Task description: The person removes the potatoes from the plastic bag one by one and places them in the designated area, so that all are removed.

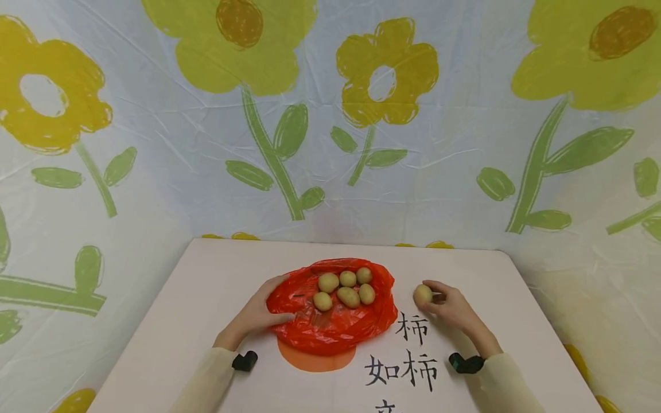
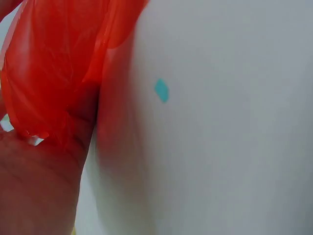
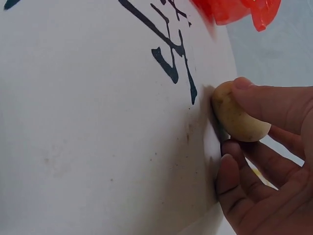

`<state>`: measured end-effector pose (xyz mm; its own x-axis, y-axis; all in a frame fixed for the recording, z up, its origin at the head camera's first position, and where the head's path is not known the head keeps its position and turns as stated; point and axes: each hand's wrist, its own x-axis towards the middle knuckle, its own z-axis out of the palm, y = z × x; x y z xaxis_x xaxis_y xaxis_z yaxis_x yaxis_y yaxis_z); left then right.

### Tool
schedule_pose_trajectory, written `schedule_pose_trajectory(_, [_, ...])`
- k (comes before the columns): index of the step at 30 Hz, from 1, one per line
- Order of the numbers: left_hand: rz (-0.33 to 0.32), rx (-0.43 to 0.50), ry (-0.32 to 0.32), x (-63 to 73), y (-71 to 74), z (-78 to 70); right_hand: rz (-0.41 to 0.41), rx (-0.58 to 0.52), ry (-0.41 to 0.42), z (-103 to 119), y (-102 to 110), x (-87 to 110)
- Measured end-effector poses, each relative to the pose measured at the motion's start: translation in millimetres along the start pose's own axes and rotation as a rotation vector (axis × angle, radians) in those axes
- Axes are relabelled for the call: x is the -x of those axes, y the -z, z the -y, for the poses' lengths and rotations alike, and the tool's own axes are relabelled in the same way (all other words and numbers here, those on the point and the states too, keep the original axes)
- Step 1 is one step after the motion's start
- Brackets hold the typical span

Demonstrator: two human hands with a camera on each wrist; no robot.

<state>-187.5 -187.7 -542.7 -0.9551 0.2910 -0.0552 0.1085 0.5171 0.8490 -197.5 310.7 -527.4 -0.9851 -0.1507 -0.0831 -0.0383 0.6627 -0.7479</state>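
Note:
A red plastic bag (image 1: 335,335) lies spread on the table with several small potatoes (image 1: 348,296) on it, grouped toward its right side. My left hand (image 1: 260,307) grips the bag's left edge, fingers at the far side and thumb at the near side. In the left wrist view red plastic (image 2: 54,63) covers most of those fingers. To the right of the bag, my right hand (image 1: 450,306) holds a single potato (image 3: 237,113) between thumb and fingers. This potato is close over the tabletop in the right wrist view.
The pale table (image 1: 201,275) carries black brush characters (image 1: 403,370) and an orange round print (image 1: 317,361) partly under the bag. A flower-patterned cloth (image 1: 330,201) hangs behind and along both sides. Dark wrist devices (image 1: 466,363) sit at both sleeves.

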Motion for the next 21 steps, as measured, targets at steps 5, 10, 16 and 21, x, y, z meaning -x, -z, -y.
schedule_pose_trajectory(5, [0.057, 0.016, 0.042, -1.1, 1.3, 1.8, 0.014, 0.006, 0.006, 2.1, 1.1, 0.1])
schedule_pose_trajectory(10, [0.071, 0.038, 0.053, -1.0, 2.2, 2.4, 0.016, 0.001, 0.009, 4.4, 1.9, 0.4])
schedule_pose_trajectory(16, [0.077, 0.032, 0.068, -1.0, 1.8, 3.8, 0.012, -0.006, 0.011, 5.2, 1.8, 0.8])
schedule_pose_trajectory(21, [0.083, 0.035, 0.087, -0.6, 2.2, 4.4, 0.006, 0.007, 0.008, 4.7, 1.6, 1.9])
